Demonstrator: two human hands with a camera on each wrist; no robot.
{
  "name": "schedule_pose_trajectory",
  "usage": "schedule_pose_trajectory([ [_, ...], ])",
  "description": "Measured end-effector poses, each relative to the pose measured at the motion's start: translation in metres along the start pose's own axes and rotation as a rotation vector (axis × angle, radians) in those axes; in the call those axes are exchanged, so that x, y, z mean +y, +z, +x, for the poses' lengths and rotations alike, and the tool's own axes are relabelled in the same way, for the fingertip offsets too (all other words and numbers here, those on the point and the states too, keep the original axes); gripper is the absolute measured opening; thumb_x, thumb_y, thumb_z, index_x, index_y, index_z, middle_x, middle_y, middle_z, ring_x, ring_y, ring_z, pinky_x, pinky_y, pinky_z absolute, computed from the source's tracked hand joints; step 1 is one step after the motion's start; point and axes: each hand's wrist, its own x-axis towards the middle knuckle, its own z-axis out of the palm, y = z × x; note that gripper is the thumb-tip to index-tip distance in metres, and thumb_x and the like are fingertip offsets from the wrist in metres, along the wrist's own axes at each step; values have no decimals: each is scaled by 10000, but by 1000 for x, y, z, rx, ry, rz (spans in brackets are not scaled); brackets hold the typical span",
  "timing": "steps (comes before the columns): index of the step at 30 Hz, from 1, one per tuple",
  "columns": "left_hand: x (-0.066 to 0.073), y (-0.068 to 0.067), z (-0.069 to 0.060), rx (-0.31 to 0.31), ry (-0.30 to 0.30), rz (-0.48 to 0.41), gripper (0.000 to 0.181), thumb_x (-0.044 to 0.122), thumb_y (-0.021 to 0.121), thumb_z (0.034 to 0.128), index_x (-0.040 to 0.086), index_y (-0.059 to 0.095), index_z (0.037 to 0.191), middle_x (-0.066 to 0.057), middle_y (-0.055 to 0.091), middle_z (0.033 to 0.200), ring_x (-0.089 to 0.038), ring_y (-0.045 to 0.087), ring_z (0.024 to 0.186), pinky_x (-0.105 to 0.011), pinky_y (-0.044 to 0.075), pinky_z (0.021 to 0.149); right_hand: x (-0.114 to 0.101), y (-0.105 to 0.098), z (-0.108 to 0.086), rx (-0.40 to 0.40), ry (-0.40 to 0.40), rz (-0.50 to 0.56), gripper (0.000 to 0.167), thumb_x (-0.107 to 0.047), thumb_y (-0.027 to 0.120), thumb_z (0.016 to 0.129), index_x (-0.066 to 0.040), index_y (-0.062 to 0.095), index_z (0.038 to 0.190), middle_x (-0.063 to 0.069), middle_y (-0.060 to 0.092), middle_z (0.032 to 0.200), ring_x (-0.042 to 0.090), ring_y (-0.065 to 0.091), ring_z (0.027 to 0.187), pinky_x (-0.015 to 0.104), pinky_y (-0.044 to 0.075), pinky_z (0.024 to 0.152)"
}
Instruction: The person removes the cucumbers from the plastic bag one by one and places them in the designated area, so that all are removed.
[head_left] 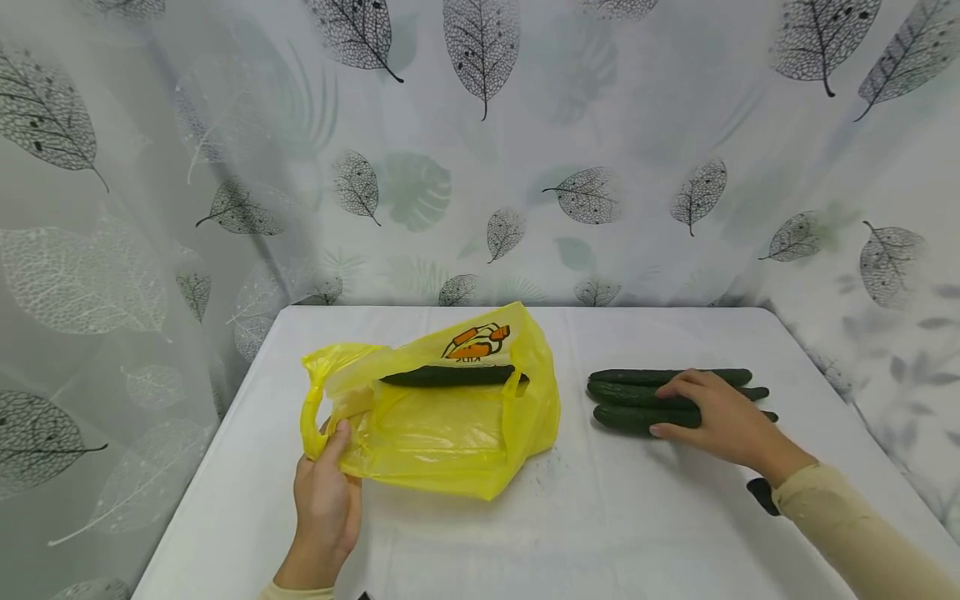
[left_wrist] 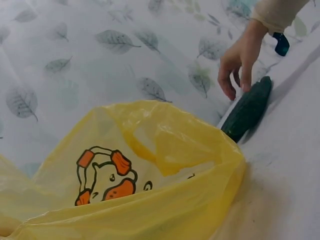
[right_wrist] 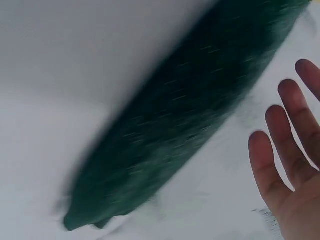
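Observation:
My left hand (head_left: 326,504) grips the handle side of a yellow plastic bag (head_left: 442,450), whose mouth faces me. Inside the bag lies one dark green cucumber (head_left: 442,377). To the right, three cucumbers (head_left: 630,418) lie side by side on the table. Over them is my right hand (head_left: 716,421), thumb and fingers apart. In the right wrist view its straight fingers (right_wrist: 282,132) are beside a cucumber (right_wrist: 170,110), apart from it. The left wrist view shows the bag's printed front (left_wrist: 150,200) and the right hand (left_wrist: 242,57) beyond it.
A white-covered table (head_left: 600,525) carries everything. Leaf-patterned curtains (head_left: 525,167) hang behind it and at both sides. A small dark object (head_left: 762,496) shows at the right wrist.

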Motion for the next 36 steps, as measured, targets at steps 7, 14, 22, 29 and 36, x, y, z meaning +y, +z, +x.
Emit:
schedule_pose_trajectory([
  [7, 1, 1, 0, -3, 1, -2, 443, 266, 375, 1121, 62, 281, 1502, -44, 377, 1512, -160, 368, 1400, -331, 298, 1187, -40, -1, 17, 146, -93, -18, 485, -593, 748, 853, -177, 690, 1096, 43, 581, 1197, 315, 553, 1118, 574, 465, 954],
  [14, 2, 2, 2, -12, 5, -13, 428, 249, 360, 1124, 57, 290, 1501, -46, 384, 1517, -158, 367, 1404, -332, 291, 1190, -87, -5, 39, 306, -252, -45, 464, -531, 785, 841, -159, 698, 1105, 23, 591, 1144, 254, 581, 997, 508, 507, 887],
  [22, 1, 5, 6, -10, 13, -28, 420, 245, 358, 1124, 55, 314, 1496, -52, 401, 1507, -170, 382, 1388, -318, 310, 1176, -143, -8, 63, 401, -421, -18, 532, -595, 682, 907, -140, 698, 1181, 50, 624, 1167, 270, 599, 1053, 506, 496, 937],
  [29, 2, 11, 9, -20, 26, -30, 429, 234, 362, 1122, 43, 316, 1503, -62, 401, 1507, -176, 383, 1388, -354, 285, 1195, -180, -3, 81, 391, -515, 41, 471, -491, 742, 904, -150, 721, 1228, 49, 649, 1180, 261, 611, 1096, 472, 497, 982],
  [36, 3, 15, 10, -23, 27, -26, 437, 239, 359, 1123, 47, 303, 1512, -59, 395, 1510, -171, 378, 1393, -347, 285, 1195, -213, 3, 99, 289, -509, 88, 512, -469, 755, 903, -118, 694, 1271, 43, 650, 1249, 224, 622, 1115, 385, 532, 961],
])
